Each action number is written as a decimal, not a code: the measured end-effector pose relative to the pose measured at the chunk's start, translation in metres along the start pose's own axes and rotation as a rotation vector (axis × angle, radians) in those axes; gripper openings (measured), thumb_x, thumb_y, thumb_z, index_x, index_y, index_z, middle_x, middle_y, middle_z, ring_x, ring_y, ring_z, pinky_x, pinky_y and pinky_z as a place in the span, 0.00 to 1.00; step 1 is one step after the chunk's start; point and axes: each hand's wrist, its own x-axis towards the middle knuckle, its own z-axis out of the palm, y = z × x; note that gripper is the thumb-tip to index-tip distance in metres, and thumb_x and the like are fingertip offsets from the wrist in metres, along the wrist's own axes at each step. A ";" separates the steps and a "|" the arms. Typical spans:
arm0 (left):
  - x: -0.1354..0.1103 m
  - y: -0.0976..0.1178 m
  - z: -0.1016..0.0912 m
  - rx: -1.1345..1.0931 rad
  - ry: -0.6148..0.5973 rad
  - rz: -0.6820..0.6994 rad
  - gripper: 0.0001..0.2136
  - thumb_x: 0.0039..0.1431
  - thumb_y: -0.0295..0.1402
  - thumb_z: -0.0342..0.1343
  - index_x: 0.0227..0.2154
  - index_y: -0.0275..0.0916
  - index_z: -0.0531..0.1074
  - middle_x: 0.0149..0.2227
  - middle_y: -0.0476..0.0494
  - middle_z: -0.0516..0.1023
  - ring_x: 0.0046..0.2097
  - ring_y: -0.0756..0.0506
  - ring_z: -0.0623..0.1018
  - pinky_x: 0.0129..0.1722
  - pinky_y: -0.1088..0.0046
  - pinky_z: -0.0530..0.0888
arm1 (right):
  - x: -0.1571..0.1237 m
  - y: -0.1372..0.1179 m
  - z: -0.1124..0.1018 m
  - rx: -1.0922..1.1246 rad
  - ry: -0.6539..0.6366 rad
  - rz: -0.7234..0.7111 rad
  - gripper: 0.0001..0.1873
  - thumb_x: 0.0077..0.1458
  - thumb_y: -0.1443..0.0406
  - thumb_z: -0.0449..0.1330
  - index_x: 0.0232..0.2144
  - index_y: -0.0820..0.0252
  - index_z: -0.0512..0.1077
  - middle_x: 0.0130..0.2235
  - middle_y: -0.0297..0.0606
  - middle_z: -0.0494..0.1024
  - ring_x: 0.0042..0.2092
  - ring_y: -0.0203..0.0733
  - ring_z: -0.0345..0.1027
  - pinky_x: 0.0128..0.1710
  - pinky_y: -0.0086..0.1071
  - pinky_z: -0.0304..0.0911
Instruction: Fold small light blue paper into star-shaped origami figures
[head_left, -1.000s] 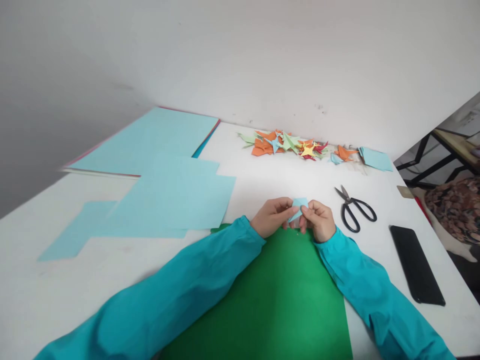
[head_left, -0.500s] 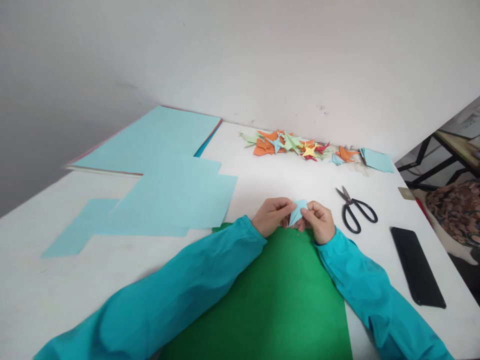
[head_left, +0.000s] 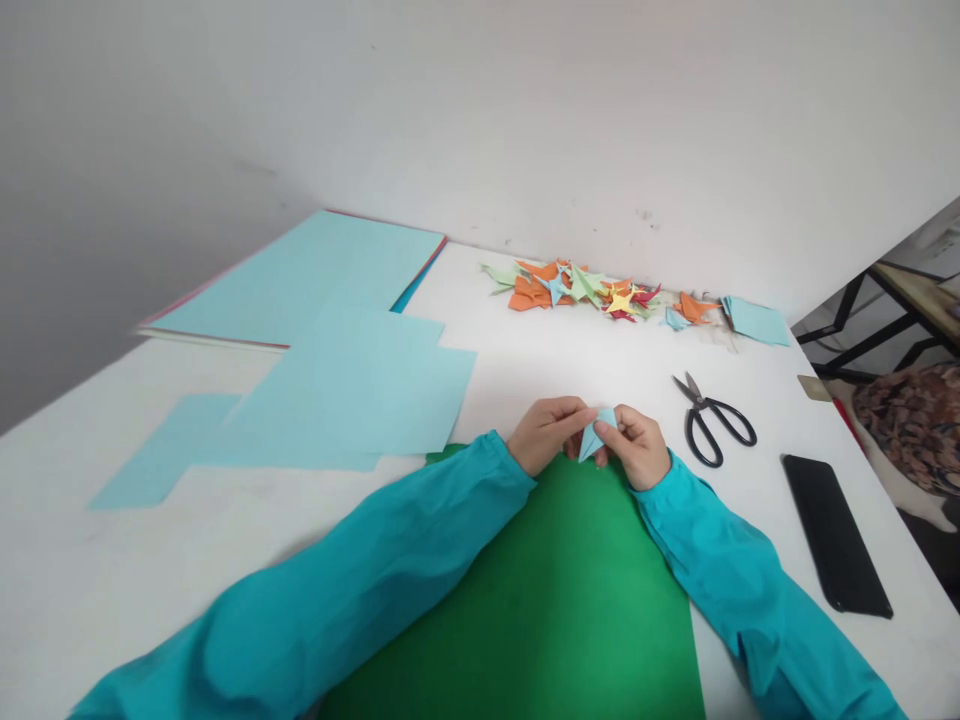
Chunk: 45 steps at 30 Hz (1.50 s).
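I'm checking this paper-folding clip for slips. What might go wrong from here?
The small light-blue folded paper, pinched between fingertips of the left hand and right hand, may slip or crease crookedly. The black scissors lie close to the right hand; a sweep might catch them. The black phone sits near the table edge and might get knocked off.

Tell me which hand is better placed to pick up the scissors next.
Probably the right hand: the scissors lie on the table to its right, handles toward the person. The left hand sits farther off and would have to cross over. Both hands pinch the blue paper piece.
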 end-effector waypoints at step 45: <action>0.003 0.001 -0.006 0.039 -0.363 0.001 0.13 0.52 0.38 0.53 0.23 0.31 0.69 0.22 0.44 0.75 0.22 0.53 0.71 0.23 0.79 0.65 | 0.001 -0.007 -0.004 -0.025 -0.057 0.030 0.20 0.48 0.55 0.57 0.14 0.62 0.64 0.10 0.27 0.64 0.10 0.27 0.51 0.10 0.24 0.46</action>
